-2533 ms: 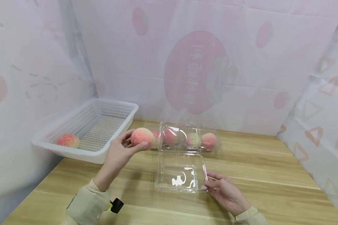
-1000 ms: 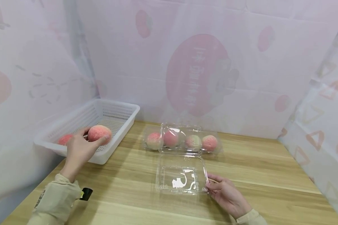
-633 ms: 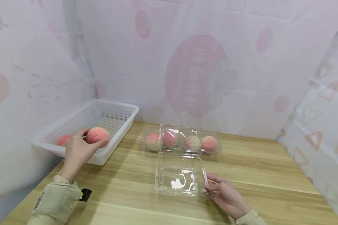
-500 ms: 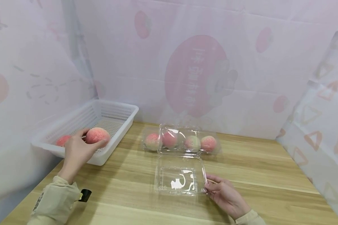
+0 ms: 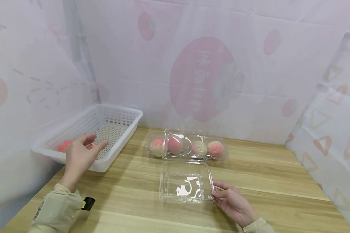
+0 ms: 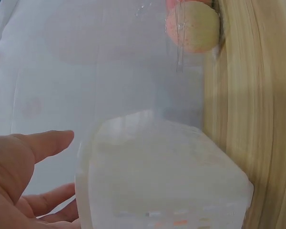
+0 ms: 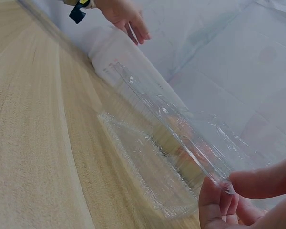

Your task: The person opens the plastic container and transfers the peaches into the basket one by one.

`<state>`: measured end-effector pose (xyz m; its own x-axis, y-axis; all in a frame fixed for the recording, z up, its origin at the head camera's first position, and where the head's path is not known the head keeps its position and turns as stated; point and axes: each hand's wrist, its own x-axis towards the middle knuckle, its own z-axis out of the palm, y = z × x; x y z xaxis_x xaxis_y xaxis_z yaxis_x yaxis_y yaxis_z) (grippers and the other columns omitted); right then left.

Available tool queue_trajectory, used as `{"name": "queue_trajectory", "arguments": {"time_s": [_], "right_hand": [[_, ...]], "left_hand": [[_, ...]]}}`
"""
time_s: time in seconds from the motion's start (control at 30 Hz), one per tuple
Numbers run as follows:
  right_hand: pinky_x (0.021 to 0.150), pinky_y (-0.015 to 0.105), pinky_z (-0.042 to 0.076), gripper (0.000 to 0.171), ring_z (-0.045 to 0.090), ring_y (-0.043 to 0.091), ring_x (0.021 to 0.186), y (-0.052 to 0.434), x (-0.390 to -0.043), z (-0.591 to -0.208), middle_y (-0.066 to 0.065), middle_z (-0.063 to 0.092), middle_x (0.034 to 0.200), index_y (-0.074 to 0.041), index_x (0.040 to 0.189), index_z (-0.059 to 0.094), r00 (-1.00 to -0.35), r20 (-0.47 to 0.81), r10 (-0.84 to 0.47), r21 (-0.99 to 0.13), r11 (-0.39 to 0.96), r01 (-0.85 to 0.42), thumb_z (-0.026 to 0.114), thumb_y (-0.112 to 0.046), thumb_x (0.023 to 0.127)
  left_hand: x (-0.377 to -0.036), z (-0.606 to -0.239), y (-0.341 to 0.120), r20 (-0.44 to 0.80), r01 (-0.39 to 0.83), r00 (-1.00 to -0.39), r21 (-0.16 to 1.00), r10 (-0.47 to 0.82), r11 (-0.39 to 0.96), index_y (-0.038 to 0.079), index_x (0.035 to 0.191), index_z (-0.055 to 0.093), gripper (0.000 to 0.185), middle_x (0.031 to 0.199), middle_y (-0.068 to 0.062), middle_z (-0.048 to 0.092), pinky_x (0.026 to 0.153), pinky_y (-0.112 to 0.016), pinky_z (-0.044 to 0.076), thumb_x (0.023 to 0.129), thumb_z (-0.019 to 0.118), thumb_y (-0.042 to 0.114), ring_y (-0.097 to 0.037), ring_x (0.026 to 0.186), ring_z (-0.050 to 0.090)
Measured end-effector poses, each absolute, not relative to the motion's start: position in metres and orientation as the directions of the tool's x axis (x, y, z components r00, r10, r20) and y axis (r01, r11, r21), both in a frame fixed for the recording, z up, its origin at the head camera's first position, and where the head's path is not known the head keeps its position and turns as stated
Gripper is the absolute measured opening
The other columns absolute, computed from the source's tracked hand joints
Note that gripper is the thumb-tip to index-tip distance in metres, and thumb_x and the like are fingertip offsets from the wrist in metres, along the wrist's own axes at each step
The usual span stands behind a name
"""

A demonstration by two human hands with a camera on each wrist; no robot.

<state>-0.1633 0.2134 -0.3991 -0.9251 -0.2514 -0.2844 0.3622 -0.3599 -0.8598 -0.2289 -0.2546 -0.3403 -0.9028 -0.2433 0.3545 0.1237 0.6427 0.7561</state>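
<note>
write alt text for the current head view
A person's empty left hand is over a white basket where one peach shows, while the right hand pinches the edge of an open clear container; four peaches in clear packaging sit behind it.

My left hand [image 5: 80,153] hides part of the peach [image 5: 64,146] in the near left corner of the basket [image 5: 123,141]. The right wrist view's edges cut off my right hand [image 5: 234,204]. At the far edge of the bench [image 5: 280,184], I cannot tell where the packs [image 5: 222,141] end behind the clear container [image 5: 184,190]. The near edge falls outside the head view.
</note>
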Motion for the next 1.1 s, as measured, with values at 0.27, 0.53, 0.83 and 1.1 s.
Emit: {"name": "queue_trajectory", "arguments": {"time_s": [0.27,0.53,0.83,1.1], "right_hand": [[0.083,0.028,0.05,0.055,0.059,0.018,0.09,0.212,-0.165,-0.399,0.011,0.062,0.102,0.016,0.143,0.026,-0.923,-0.278,-0.265,-0.861,-0.358,0.362,0.05,0.011,0.093],[0.083,0.027,0.05,0.054,0.058,0.017,0.089,0.213,-0.166,-0.398,0.011,0.061,0.101,0.016,0.142,0.029,-0.924,-0.274,-0.266,-0.863,-0.356,0.358,0.05,0.011,0.093],[0.084,0.027,0.05,0.057,0.058,0.018,0.09,0.215,-0.165,-0.397,0.012,0.061,0.102,0.018,0.143,0.026,-0.922,-0.283,-0.263,-0.862,-0.352,0.365,0.051,0.012,0.092],[0.084,0.028,0.05,0.055,0.059,0.018,0.088,0.217,-0.165,-0.398,0.01,0.061,0.102,0.016,0.141,0.032,-0.921,-0.287,-0.265,-0.863,-0.347,0.368,0.054,0.011,0.091]], "left_hand": [[-0.221,-0.332,-0.239,0.412,0.193,-0.867,0.796,-0.281,0.573,-0.003,0.13,0.058,0.061,0.129,-0.019,0.059,0.097,-0.045,0.047,0.089,0.072,0.041,-0.036,0.119,0.056],[-0.217,-0.327,-0.214,0.46,0.309,-0.86,0.815,-0.222,0.49,-0.004,0.126,0.06,0.052,0.125,-0.018,0.061,0.096,-0.028,0.048,0.091,0.072,0.033,-0.032,0.118,0.056],[-0.208,-0.324,-0.186,0.41,0.33,-0.897,0.869,-0.164,0.368,-0.004,0.125,0.061,0.045,0.121,-0.018,0.062,0.086,-0.015,0.049,0.094,0.069,0.027,-0.028,0.111,0.06],[-0.2,-0.325,-0.164,0.247,0.224,-0.968,0.928,-0.042,0.296,-0.001,0.129,0.058,0.048,0.127,-0.015,0.06,0.088,-0.013,0.046,0.096,0.066,0.032,-0.024,0.118,0.057]]}}
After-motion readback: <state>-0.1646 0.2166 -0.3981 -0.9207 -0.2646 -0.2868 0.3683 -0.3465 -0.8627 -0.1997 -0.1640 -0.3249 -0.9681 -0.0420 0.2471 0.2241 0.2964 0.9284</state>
